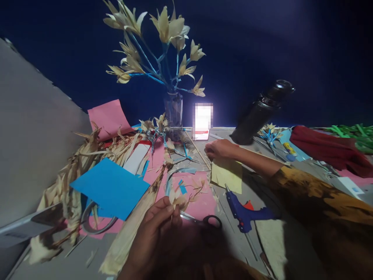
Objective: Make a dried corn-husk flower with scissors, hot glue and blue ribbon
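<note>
My left hand [151,223] pinches a small pale flower [176,197], apparently of dried husk, between thumb and fingertips. Just right of it lie scissors [213,221], dark-handled, partly hidden by my fingers, on pink paper [201,198]. Farther forward, my right hand [222,149] is down near the table behind a yellow paper [226,175]. Its fingers are curled closed, and whatever they hold is hidden. Beyond that hand glows a bright, blurred-out screen [202,120]. A blue glue gun [247,214] lies beneath my right forearm.
A glass bottle [173,111] holds tall husk flowers on blue stems at the back. A black flask [253,118] stands to its right. Dried husks [61,190], a blue sheet [112,188] and a tape roll [97,227] crowd the left. Maroon cloth [329,149] lies right.
</note>
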`<state>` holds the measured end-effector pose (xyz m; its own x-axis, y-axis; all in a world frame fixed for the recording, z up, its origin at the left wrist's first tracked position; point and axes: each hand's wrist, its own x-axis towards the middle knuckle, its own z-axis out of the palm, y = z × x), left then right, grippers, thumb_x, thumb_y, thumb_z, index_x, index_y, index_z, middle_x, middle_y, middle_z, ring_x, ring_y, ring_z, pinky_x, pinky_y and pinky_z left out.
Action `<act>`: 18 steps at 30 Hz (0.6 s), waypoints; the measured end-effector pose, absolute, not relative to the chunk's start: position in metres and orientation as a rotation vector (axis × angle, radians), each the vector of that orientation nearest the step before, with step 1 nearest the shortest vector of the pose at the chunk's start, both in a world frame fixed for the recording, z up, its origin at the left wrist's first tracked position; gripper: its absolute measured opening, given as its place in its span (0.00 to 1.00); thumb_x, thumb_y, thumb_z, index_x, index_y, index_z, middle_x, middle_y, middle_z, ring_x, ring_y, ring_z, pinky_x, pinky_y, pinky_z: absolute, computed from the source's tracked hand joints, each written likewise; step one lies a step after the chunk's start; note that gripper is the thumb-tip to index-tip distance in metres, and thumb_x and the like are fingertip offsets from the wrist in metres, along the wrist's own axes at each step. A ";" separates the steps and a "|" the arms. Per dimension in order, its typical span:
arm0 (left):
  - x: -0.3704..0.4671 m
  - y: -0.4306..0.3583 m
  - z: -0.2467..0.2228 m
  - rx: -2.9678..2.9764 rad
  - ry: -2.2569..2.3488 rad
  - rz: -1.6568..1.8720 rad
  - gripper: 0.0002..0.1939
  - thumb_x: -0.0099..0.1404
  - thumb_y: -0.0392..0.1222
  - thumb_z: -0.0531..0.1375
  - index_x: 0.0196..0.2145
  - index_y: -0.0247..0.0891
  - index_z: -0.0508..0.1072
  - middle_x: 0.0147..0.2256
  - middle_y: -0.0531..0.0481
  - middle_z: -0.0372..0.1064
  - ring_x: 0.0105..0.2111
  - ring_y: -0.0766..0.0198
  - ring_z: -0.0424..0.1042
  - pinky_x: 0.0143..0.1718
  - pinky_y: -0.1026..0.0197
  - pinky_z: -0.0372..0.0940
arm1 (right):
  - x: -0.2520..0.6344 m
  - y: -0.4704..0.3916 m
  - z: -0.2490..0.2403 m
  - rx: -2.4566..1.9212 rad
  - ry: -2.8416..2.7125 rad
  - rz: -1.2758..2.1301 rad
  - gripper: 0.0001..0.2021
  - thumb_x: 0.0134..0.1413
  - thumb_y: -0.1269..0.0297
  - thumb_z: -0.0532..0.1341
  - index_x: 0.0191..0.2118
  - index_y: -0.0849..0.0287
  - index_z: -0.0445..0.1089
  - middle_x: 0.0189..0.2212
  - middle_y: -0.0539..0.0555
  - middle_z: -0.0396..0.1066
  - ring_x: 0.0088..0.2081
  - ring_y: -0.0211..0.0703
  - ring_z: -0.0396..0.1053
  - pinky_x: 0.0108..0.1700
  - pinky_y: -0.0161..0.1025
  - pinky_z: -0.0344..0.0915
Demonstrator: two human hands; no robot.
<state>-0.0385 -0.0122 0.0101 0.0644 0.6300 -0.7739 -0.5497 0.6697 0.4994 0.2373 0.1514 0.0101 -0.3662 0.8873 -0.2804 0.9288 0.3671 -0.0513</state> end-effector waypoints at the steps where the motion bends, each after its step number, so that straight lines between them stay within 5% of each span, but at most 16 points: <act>1: -0.039 -0.012 0.009 0.088 1.201 0.893 0.18 0.53 0.28 0.67 0.42 0.34 0.71 0.40 0.37 0.79 0.38 0.55 0.80 0.35 0.62 0.73 | 0.238 0.152 0.010 1.653 2.413 -0.304 0.11 0.60 0.61 0.58 0.42 0.53 0.77 0.40 0.56 0.80 0.38 0.49 0.75 0.32 0.37 0.54; 10: -0.048 -0.015 -0.016 0.125 1.133 0.867 0.21 0.52 0.35 0.71 0.44 0.36 0.73 0.42 0.38 0.78 0.42 0.51 0.79 0.39 0.57 0.72 | 0.250 0.152 0.010 1.678 2.467 -0.518 0.14 0.63 0.69 0.54 0.46 0.54 0.76 0.42 0.51 0.81 0.41 0.43 0.76 0.36 0.33 0.60; 18: -0.052 -0.014 -0.017 0.200 1.012 0.820 0.18 0.49 0.40 0.73 0.38 0.35 0.76 0.36 0.42 0.79 0.37 0.53 0.78 0.40 0.56 0.69 | 0.268 0.145 0.011 1.619 2.602 -0.515 0.11 0.64 0.67 0.57 0.44 0.55 0.76 0.42 0.53 0.80 0.40 0.45 0.75 0.38 0.35 0.60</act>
